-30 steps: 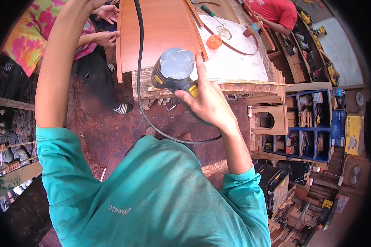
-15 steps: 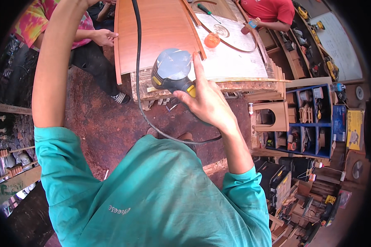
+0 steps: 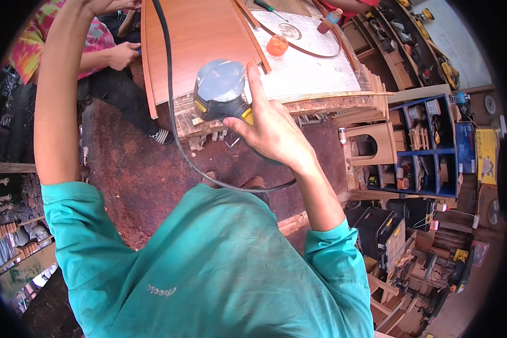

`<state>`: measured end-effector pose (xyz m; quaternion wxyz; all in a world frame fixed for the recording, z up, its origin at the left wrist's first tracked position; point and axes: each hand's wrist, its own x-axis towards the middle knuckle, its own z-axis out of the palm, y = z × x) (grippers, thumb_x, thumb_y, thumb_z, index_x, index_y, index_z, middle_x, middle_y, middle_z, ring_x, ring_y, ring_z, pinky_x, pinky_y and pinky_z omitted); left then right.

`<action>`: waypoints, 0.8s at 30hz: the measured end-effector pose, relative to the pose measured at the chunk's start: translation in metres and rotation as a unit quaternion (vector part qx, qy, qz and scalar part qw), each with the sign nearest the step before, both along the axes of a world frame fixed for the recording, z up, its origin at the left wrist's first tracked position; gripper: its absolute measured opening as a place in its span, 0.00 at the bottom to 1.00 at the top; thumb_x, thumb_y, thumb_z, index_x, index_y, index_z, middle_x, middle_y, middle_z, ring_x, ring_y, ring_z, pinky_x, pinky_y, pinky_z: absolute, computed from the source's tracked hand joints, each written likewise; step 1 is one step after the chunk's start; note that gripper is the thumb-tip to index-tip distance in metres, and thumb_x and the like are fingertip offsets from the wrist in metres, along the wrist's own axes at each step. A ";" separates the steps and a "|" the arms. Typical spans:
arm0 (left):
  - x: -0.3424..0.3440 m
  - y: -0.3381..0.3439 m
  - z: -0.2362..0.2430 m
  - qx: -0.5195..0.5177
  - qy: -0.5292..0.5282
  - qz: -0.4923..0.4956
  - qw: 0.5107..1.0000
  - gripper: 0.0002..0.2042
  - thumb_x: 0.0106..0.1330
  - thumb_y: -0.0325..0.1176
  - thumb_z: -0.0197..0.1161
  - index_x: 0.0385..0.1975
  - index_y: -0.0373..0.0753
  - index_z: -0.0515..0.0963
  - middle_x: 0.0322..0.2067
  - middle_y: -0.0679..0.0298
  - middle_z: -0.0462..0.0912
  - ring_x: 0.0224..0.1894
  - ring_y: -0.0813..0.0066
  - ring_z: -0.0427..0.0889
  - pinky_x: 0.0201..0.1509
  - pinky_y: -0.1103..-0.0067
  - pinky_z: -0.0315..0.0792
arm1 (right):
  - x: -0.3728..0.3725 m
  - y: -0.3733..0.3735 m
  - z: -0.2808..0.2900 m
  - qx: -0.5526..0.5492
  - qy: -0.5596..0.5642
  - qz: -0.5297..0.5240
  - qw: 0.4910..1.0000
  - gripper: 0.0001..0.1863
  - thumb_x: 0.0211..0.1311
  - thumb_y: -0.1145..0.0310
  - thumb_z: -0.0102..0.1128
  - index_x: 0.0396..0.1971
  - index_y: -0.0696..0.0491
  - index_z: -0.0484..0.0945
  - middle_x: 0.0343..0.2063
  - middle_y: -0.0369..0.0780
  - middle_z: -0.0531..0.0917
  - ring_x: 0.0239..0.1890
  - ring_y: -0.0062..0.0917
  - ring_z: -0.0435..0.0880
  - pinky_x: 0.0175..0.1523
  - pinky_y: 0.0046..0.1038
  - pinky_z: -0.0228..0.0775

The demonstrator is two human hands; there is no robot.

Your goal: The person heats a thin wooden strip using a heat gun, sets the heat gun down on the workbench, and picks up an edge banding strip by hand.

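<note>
My right hand [image 3: 276, 132] grips a black and yellow corded power sander [image 3: 218, 93] with a dusty grey round face; the index finger stretches along its side. The sander is at the near end of a curved, wood-coloured panel [image 3: 203, 39] on the workbench. A black cord [image 3: 172, 84] hangs in a loop from above the panel down toward my right wrist. My left arm reaches up to the top edge, where only the base of my left hand [image 3: 91, 4] shows; its fingers are out of the picture.
At left, a co-worker's closed hand [image 3: 124, 55] is beside the panel. On the white sheet [image 3: 304, 73] are an orange round object [image 3: 276, 45], a bottle [image 3: 329, 21] and a green screwdriver [image 3: 269, 8]. A blue shelf unit [image 3: 417, 147] stands right.
The view has shifted, so the bench sits further left and higher. The co-worker's hand has left the panel's edge and closed. Another person's hand no longer shows at the bottle. My grip remains.
</note>
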<state>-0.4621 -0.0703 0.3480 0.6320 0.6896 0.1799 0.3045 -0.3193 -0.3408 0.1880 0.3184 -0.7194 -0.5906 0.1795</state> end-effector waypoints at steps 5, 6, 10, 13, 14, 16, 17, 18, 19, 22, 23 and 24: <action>0.017 -0.002 -0.008 0.049 -0.077 0.052 0.995 0.13 0.75 0.44 0.55 0.38 0.41 0.77 0.31 0.66 0.84 0.26 0.82 0.81 0.29 0.80 0.80 | 0.001 0.000 0.015 -0.041 -0.034 -0.020 0.998 0.53 0.64 0.66 0.70 0.75 0.68 0.40 0.47 0.66 0.82 0.55 0.60 0.82 0.61 0.48 0.72; 0.019 -0.001 -0.010 0.067 -0.114 0.028 0.991 0.11 0.76 0.42 0.55 0.39 0.41 0.76 0.32 0.66 0.84 0.26 0.82 0.81 0.29 0.82 0.80 | 0.000 -0.001 0.016 -0.043 -0.025 -0.020 0.999 0.53 0.64 0.66 0.70 0.75 0.68 0.40 0.46 0.66 0.82 0.53 0.60 0.82 0.60 0.48 0.73; 0.023 -0.002 -0.005 -0.003 -0.068 0.026 0.997 0.10 0.76 0.41 0.55 0.42 0.40 0.75 0.33 0.64 0.84 0.26 0.83 0.81 0.30 0.83 0.80 | -0.002 -0.002 0.023 -0.090 0.024 -0.030 0.995 0.53 0.64 0.64 0.70 0.75 0.68 0.41 0.47 0.66 0.82 0.53 0.60 0.82 0.59 0.47 0.73; 0.026 -0.005 -0.007 0.052 -0.097 0.025 0.994 0.10 0.76 0.40 0.55 0.44 0.39 0.75 0.33 0.64 0.84 0.26 0.83 0.81 0.29 0.84 0.79 | 0.000 -0.006 0.016 -0.040 0.012 -0.021 0.999 0.53 0.64 0.63 0.70 0.75 0.68 0.42 0.48 0.66 0.81 0.54 0.61 0.82 0.61 0.47 0.72; 0.027 -0.002 -0.006 0.035 -0.091 0.021 0.995 0.10 0.76 0.40 0.55 0.45 0.39 0.74 0.33 0.63 0.84 0.26 0.83 0.81 0.29 0.84 0.79 | 0.001 -0.007 0.016 -0.038 0.004 -0.022 0.999 0.53 0.64 0.64 0.70 0.75 0.68 0.41 0.48 0.67 0.81 0.56 0.61 0.81 0.62 0.48 0.72; 0.028 -0.001 -0.005 0.016 -0.085 0.017 0.996 0.11 0.76 0.39 0.55 0.45 0.39 0.74 0.33 0.63 0.83 0.26 0.82 0.81 0.30 0.84 0.79 | 0.003 -0.009 0.016 -0.036 -0.004 -0.023 0.999 0.53 0.64 0.64 0.69 0.75 0.68 0.41 0.49 0.67 0.81 0.57 0.61 0.80 0.63 0.48 0.71; 0.029 -0.003 -0.005 0.026 -0.089 0.021 0.995 0.11 0.76 0.40 0.55 0.46 0.39 0.74 0.34 0.63 0.83 0.27 0.82 0.81 0.30 0.84 0.79 | 0.004 -0.010 0.018 -0.045 -0.009 -0.037 0.998 0.53 0.64 0.64 0.69 0.75 0.68 0.41 0.50 0.67 0.80 0.57 0.61 0.80 0.63 0.48 0.70; 0.029 -0.005 -0.005 0.036 -0.093 0.025 0.995 0.11 0.76 0.40 0.55 0.47 0.39 0.74 0.34 0.63 0.83 0.27 0.82 0.81 0.31 0.85 0.79 | 0.005 -0.010 0.019 -0.054 -0.014 -0.052 0.997 0.53 0.64 0.64 0.69 0.75 0.68 0.41 0.50 0.68 0.80 0.57 0.61 0.79 0.64 0.48 0.70; 0.029 -0.007 -0.006 0.036 -0.093 0.024 0.995 0.11 0.76 0.40 0.55 0.47 0.39 0.74 0.34 0.63 0.83 0.27 0.82 0.81 0.31 0.85 0.79 | 0.006 -0.011 0.017 -0.054 -0.014 -0.053 0.997 0.53 0.64 0.64 0.69 0.75 0.68 0.41 0.50 0.68 0.80 0.57 0.61 0.79 0.64 0.48 0.70; 0.031 -0.009 -0.007 0.070 -0.108 -0.010 0.992 0.12 0.76 0.40 0.56 0.50 0.38 0.74 0.34 0.64 0.83 0.28 0.82 0.80 0.31 0.85 0.78 | 0.009 -0.014 0.013 -0.016 -0.082 -0.069 0.994 0.53 0.64 0.65 0.69 0.75 0.68 0.41 0.50 0.68 0.80 0.57 0.61 0.80 0.62 0.48 0.71; 0.033 -0.008 -0.006 0.056 -0.100 0.013 0.993 0.13 0.76 0.40 0.56 0.51 0.38 0.74 0.34 0.64 0.83 0.28 0.82 0.80 0.31 0.85 0.78 | 0.008 -0.014 0.017 -0.020 -0.074 -0.065 0.995 0.53 0.63 0.65 0.69 0.75 0.69 0.41 0.50 0.68 0.80 0.56 0.61 0.80 0.62 0.48 0.71; 0.034 -0.008 -0.005 0.041 -0.091 0.036 0.994 0.14 0.76 0.39 0.56 0.53 0.37 0.74 0.34 0.64 0.83 0.28 0.82 0.80 0.31 0.86 0.77 | 0.007 -0.014 0.019 -0.025 -0.067 -0.061 0.996 0.52 0.63 0.65 0.69 0.75 0.69 0.42 0.50 0.68 0.80 0.56 0.61 0.80 0.62 0.48 0.71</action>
